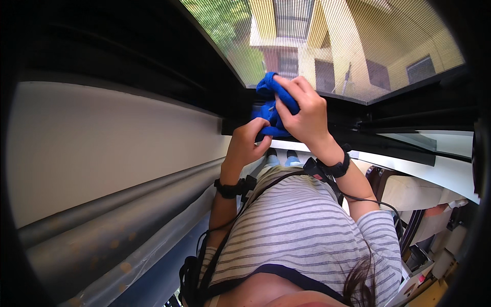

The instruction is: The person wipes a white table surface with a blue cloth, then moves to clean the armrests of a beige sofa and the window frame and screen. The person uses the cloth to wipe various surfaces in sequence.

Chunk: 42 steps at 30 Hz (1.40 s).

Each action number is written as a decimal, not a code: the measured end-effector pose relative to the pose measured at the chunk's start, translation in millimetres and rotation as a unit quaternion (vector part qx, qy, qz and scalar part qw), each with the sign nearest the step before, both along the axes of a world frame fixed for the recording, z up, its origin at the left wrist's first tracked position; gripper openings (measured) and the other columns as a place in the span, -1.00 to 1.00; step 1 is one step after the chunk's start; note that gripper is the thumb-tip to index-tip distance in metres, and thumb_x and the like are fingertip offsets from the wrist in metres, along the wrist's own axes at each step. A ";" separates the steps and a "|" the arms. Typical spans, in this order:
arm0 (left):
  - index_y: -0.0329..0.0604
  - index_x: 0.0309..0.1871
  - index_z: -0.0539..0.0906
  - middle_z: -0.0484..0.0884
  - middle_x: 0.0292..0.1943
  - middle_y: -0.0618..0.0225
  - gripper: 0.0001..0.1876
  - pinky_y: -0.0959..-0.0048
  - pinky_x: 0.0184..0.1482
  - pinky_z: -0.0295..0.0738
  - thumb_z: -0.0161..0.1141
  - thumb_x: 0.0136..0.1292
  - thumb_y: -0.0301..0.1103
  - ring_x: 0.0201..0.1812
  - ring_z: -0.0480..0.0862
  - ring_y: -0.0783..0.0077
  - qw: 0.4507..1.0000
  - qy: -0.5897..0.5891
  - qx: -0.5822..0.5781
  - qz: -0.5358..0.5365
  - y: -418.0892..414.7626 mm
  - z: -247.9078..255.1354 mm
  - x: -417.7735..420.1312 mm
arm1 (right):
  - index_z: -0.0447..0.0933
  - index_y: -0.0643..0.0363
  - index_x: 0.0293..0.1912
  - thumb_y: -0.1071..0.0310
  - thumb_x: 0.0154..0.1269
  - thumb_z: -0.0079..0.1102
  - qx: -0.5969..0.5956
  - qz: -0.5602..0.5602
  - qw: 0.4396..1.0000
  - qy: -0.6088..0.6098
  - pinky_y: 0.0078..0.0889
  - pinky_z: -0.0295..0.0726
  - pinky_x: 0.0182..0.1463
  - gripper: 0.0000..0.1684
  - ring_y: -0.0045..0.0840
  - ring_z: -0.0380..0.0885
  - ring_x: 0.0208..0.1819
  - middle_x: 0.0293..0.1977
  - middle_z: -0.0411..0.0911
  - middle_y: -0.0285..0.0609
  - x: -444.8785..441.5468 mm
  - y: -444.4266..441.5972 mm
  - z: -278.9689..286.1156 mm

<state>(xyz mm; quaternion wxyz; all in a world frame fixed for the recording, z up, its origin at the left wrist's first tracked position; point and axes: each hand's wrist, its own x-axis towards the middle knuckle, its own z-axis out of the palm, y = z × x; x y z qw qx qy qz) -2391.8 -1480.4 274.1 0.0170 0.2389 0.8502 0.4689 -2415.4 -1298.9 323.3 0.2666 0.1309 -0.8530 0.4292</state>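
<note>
A bright blue cloth hangs bunched between my two hands, in front of a dark window frame. My right hand grips its upper right part, with the fingers curled over the folded edge. Lower and to the left, my left hand pinches the cloth's bottom edge between thumb and fingers. A small grey spot shows within the folds; I cannot tell what it is. Above the cloth is a window with a mesh screen. Black straps with small boxes are on both wrists, with cables running from them.
At left stand a pale wall, a grey curtain and a translucent sheet. The black window frame runs across above a white sill. Cushioned furniture and assorted household items are at the lower right.
</note>
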 end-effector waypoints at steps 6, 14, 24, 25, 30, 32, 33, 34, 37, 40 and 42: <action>-0.19 -0.08 0.58 0.65 -0.34 0.06 -0.76 0.28 -0.34 0.57 0.26 0.18 -0.44 -0.40 0.67 -0.02 0.995 0.034 0.001 0.091 -4.0 -0.9 -0.6 | 0.53 0.00 0.07 0.34 0.23 0.27 -0.049 -0.037 0.998 0.031 -0.27 0.62 -0.36 -0.62 -0.19 0.64 -0.39 -0.22 0.56 -0.17 -8.3 -19.3 3.1; -0.18 -0.02 0.62 0.68 -0.36 0.04 -0.73 0.28 -0.37 0.55 0.31 0.20 -0.41 -0.45 0.67 0.05 0.971 0.092 -0.044 0.216 -23.6 -46.4 4.2 | 0.61 0.01 -0.03 0.30 0.20 0.33 -0.006 -0.043 0.999 -0.011 -0.28 0.61 -0.37 -0.69 -0.25 0.64 -0.41 -0.28 0.55 -0.26 -52.1 -63.9 -55.5; -0.20 -0.02 0.63 0.67 -0.36 0.00 -0.73 0.25 -0.38 0.51 0.29 0.22 -0.37 -0.44 0.64 -0.01 0.973 0.041 -0.082 0.212 -25.2 -50.3 -2.5 | 0.54 0.09 -0.07 0.31 0.14 0.38 0.053 -0.018 0.998 -0.006 -0.27 0.62 -0.41 -0.65 -0.26 0.64 -0.41 -0.22 0.48 -0.15 -49.6 -69.2 -82.2; -0.19 -0.02 0.63 0.67 -0.35 -0.01 -0.73 0.25 -0.37 0.51 0.28 0.22 -0.36 -0.43 0.64 -0.02 0.972 0.038 -0.090 0.212 -24.9 -50.2 -2.7 | 0.54 0.09 -0.08 0.30 0.14 0.38 0.058 -0.015 0.998 -0.026 -0.27 0.62 -0.41 -0.66 -0.25 0.65 -0.41 -0.22 0.48 -0.14 -49.1 -67.9 -88.0; -0.19 -0.04 0.62 0.66 -0.36 -0.04 -0.74 0.21 -0.35 0.51 0.27 0.22 -0.34 -0.40 0.65 -0.07 0.975 -0.020 -0.102 0.196 -21.3 -49.5 -6.8 | 0.55 0.09 -0.13 0.27 0.16 0.38 0.108 -0.014 0.990 -0.089 -0.24 0.62 -0.40 -0.71 -0.21 0.65 -0.41 -0.26 0.51 -0.10 -50.7 -65.7 -100.0; -0.19 -0.05 0.61 0.66 -0.37 -0.04 -0.74 0.20 -0.36 0.51 0.27 0.22 -0.34 -0.40 0.65 -0.08 0.975 -0.016 -0.111 0.193 -21.8 -51.1 -8.8 | 0.56 0.10 -0.14 0.26 0.16 0.38 0.148 -0.020 0.980 -0.134 -0.23 0.62 -0.40 -0.71 -0.20 0.65 -0.41 -0.28 0.52 -0.10 -51.3 -68.3 -100.8; -0.19 -0.05 0.61 0.65 -0.37 -0.04 -0.74 0.20 -0.36 0.50 0.27 0.22 -0.34 -0.40 0.65 -0.07 0.975 -0.006 -0.113 0.191 -22.1 -52.8 -10.0 | 0.57 0.10 -0.15 0.25 0.15 0.38 0.169 -0.023 0.973 -0.155 -0.22 0.62 -0.40 -0.72 -0.19 0.65 -0.41 -0.29 0.52 -0.10 -52.5 -68.8 -101.7; -0.20 -0.05 0.61 0.65 -0.38 -0.03 -0.74 0.20 -0.36 0.50 0.27 0.22 -0.34 -0.41 0.65 -0.06 0.975 0.004 -0.116 0.190 -22.1 -53.6 -10.5 | 0.57 0.10 -0.15 0.25 0.15 0.38 0.164 -0.024 0.975 -0.149 -0.21 0.62 -0.39 -0.72 -0.18 0.65 -0.41 -0.30 0.52 -0.10 -53.8 -68.1 -102.1; -0.19 -0.04 0.61 0.65 -0.40 -0.03 -0.74 0.21 -0.38 0.50 0.28 0.22 -0.33 -0.43 0.64 -0.03 0.975 0.034 -0.107 0.190 -21.1 -52.8 -10.1 | 0.58 0.11 -0.15 0.25 0.15 0.38 0.138 -0.022 0.982 -0.130 -0.18 0.62 -0.39 -0.71 -0.16 0.64 -0.41 -0.30 0.52 -0.10 -53.7 -66.7 -98.4; -0.18 -0.03 0.62 0.65 -0.39 -0.03 -0.73 0.21 -0.39 0.50 0.29 0.22 -0.34 -0.45 0.64 -0.03 0.973 0.029 -0.099 0.205 -21.1 -47.9 -5.9 | 0.57 0.10 -0.13 0.26 0.16 0.37 0.080 -0.013 0.992 -0.093 -0.18 0.62 -0.39 -0.70 -0.14 0.63 -0.41 -0.28 0.51 -0.09 -51.9 -67.1 -80.8; -0.17 -0.02 0.62 0.65 -0.38 -0.04 -0.73 0.21 -0.39 0.50 0.29 0.22 -0.35 -0.45 0.64 -0.04 0.972 0.039 -0.070 0.223 -22.4 -52.3 -6.1 | 0.56 0.10 -0.11 0.27 0.16 0.37 0.039 -0.013 0.998 -0.050 -0.17 0.62 -0.38 -0.70 -0.13 0.63 -0.41 -0.27 0.50 -0.09 -48.7 -68.9 -64.5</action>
